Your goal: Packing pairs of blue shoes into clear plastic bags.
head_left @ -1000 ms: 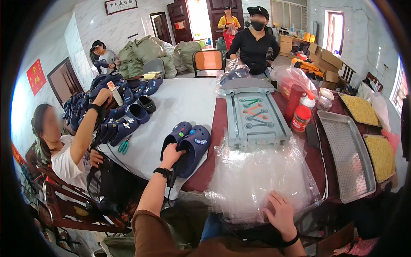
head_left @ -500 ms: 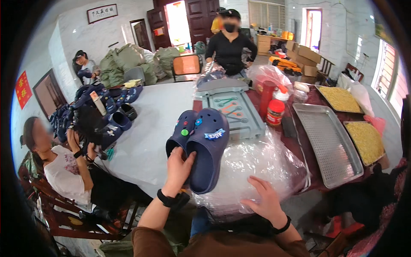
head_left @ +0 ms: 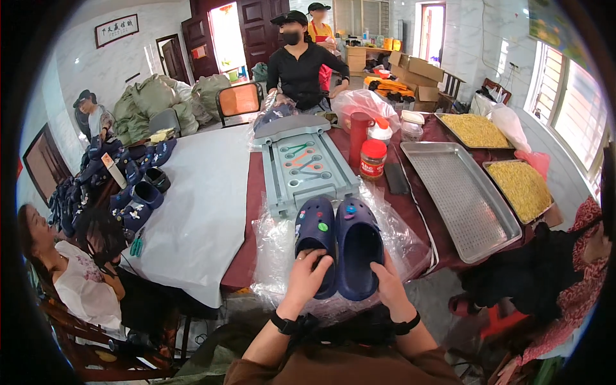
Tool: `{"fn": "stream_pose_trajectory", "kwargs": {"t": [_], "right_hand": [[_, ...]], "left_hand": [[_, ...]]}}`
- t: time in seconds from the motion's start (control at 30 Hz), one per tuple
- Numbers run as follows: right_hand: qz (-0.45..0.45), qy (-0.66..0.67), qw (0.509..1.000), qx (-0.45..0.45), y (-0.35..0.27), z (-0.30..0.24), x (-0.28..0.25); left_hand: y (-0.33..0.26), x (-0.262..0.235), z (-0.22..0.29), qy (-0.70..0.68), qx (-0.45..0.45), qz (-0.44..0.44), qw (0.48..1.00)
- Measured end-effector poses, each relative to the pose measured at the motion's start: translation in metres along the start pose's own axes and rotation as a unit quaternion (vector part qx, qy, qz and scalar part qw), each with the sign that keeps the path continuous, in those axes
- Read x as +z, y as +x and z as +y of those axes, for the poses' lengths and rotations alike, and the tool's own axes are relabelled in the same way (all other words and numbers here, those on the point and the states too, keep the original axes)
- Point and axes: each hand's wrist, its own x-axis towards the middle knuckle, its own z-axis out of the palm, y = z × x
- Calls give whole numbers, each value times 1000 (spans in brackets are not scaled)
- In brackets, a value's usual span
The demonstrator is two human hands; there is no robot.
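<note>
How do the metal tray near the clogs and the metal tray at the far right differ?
The near metal tray holds nothing visible, while the far-right tray is filled with yellow shredded material. The near metal tray looks larger and lies closer to the two navy clogs; the far-right tray lies at the table edge. Both are rectangular.

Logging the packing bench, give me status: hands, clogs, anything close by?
Left hand and right hand each grip a heel of the navy clogs. Pair side by side on clear plastic bags. Grey jig tray just beyond the toes.
</note>
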Motion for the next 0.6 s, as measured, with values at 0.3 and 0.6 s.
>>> {"fn": "stream_pose_trajectory", "kwargs": {"t": [0.3,0.6], "right_hand": [[34,27,998,42,-8,1,-4],[17,-305,949,-81,9,39,-7]], "left_hand": [[-23,-19,43,115,-2,-79,990],[-30,-67,212,-335,355,-330,808]]}}
